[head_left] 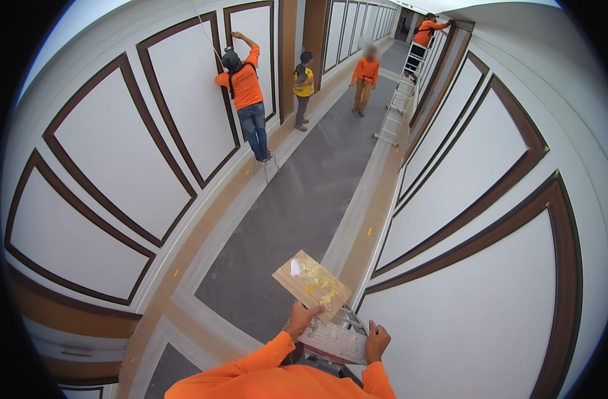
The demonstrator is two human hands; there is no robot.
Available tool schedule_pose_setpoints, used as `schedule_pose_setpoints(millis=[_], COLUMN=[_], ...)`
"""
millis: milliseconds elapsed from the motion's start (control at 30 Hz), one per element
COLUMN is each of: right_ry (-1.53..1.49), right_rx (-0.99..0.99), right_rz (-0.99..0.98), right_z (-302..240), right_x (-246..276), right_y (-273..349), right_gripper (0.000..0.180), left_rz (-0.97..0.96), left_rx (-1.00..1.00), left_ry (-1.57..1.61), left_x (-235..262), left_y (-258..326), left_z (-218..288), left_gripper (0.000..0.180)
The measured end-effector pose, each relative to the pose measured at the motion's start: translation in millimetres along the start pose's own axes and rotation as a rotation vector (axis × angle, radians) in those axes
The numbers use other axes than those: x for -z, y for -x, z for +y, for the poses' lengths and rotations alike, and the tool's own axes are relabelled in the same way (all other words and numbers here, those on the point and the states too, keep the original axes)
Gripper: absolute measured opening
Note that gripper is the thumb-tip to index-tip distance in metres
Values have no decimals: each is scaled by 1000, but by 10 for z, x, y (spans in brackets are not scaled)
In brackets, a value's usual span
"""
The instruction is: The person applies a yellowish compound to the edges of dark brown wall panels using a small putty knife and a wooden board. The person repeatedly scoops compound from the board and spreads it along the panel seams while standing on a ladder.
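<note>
My left hand [301, 320] is closed on the near edge of a flat wooden board [338, 287]. Smeared over the board's face are a white blob [296, 268] and pale yellow paste [317, 275], with a small orange-yellow spot among it. Just under the board is the worn, paint-marked top of a ladder [337, 339]. At that top's right end is my right hand [377, 342], its fingers curled in and the thumb up. What those fingers hold, if anything, is hidden. Both my forearms are in orange sleeves.
White wall panels with dark brown frames [562, 266] line both sides. A person in orange [247, 90] stands on a small stand at the left wall. Farther off are a person in a yellow vest [304, 83], one walking [366, 73], and another on a tall ladder [400, 100].
</note>
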State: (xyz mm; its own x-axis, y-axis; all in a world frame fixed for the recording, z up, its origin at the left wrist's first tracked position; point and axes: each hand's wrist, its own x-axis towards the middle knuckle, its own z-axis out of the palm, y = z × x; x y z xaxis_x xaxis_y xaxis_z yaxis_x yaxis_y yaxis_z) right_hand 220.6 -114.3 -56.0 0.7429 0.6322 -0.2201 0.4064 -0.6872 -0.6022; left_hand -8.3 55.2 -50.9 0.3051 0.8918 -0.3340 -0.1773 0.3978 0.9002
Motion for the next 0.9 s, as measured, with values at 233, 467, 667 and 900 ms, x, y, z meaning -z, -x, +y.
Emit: schedule_pose_setpoints(millis=[233, 467, 667, 900], right_ry=[-137, -175, -150, 226], right_rx=[231, 40, 196, 316], right_rz=[380, 156, 277, 98], right_z=[183, 48, 133, 16], right_x=[-284, -138, -252, -164], right_y=[-99, -15, -112, -12], right_gripper=[20, 13, 12, 28], left_rz=[-14, -25, -63, -56], left_rx=[47, 77, 31, 50], left_ry=[83, 109, 219, 222], left_x=[20, 70, 76, 108], left_y=[-16, -14, -62, -43], left_z=[-53, -49, -144, -148], left_gripper=[57, 56, 51, 53])
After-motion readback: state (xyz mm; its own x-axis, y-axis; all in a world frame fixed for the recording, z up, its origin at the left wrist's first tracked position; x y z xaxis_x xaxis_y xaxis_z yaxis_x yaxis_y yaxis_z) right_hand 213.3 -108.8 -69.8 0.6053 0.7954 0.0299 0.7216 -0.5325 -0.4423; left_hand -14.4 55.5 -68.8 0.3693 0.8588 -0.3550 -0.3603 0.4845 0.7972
